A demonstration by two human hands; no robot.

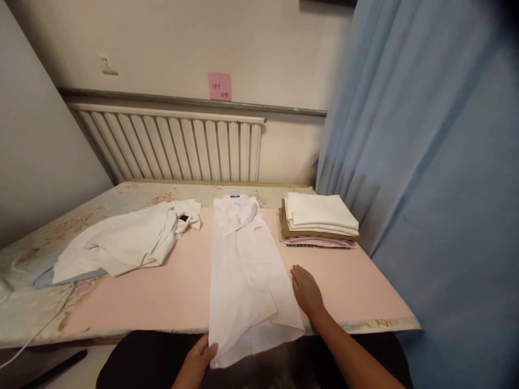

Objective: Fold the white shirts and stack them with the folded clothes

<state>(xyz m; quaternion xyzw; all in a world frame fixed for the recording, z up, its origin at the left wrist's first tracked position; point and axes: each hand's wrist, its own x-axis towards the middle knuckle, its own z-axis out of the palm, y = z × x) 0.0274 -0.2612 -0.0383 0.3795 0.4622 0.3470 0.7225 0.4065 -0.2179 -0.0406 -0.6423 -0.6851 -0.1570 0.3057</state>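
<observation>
A white shirt [247, 270] lies lengthwise on the pink cloth [182, 292], its collar toward the wall and its hem hanging past the table's near edge. One sleeve is folded across the upper part. My left hand [198, 356] pinches the lower left corner of the hem between thumb and fingers. Beside the shirt's right edge, my right hand [307, 290] rests on the pink cloth with its fingers stretched out, holding nothing. Whether its fingertips touch the shirt's edge I cannot tell.
To the right stands a stack of folded clothes [320, 219], white on top. A crumpled white garment [133, 237] lies at the left, with a cord [44, 329] near it. A blue curtain [438, 178] hangs along the right side; a radiator [174, 146] is behind the table.
</observation>
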